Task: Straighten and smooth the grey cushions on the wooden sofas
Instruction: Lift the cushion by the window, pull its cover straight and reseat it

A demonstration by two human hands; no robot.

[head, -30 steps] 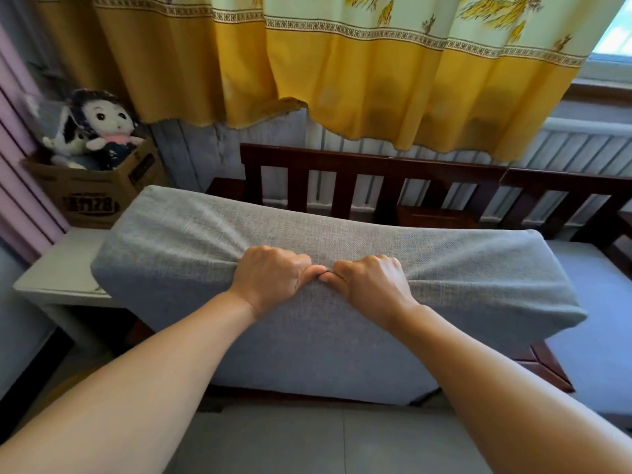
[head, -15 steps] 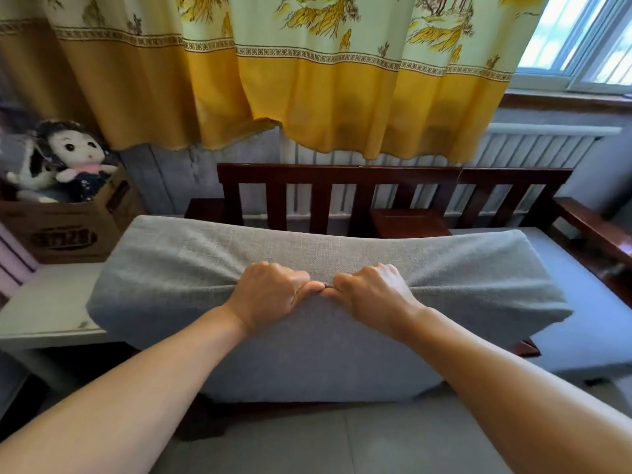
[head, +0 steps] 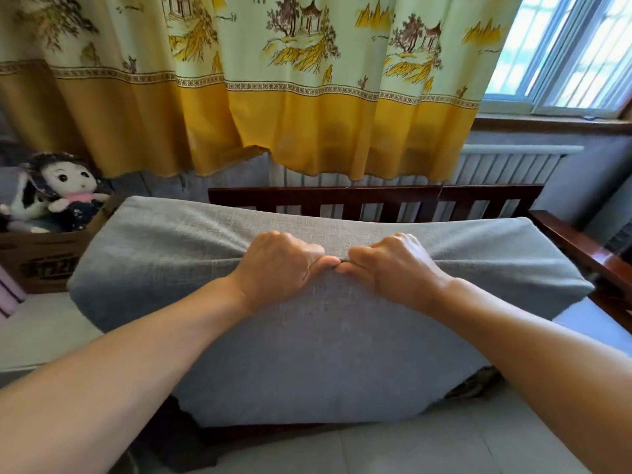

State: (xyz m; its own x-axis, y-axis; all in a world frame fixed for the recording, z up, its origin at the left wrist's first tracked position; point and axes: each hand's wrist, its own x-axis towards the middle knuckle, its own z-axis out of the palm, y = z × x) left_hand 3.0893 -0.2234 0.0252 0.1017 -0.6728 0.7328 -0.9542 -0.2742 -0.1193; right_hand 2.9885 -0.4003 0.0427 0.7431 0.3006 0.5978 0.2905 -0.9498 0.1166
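Both hands, left hand (head: 278,265) and right hand (head: 393,268), grip the grey cushion (head: 325,336) fabric, thumbs touching, arms outstretched.

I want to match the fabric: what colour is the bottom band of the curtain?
Solid mustard yellow, below a narrow patterned border, on the curtain; seen in the head view.

The dark print on the cardboard box (head: 41,258) is unreadable.

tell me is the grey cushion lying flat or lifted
Lifted: both hands, left hand and right hand, grip the grey cushion, its near edge raised.
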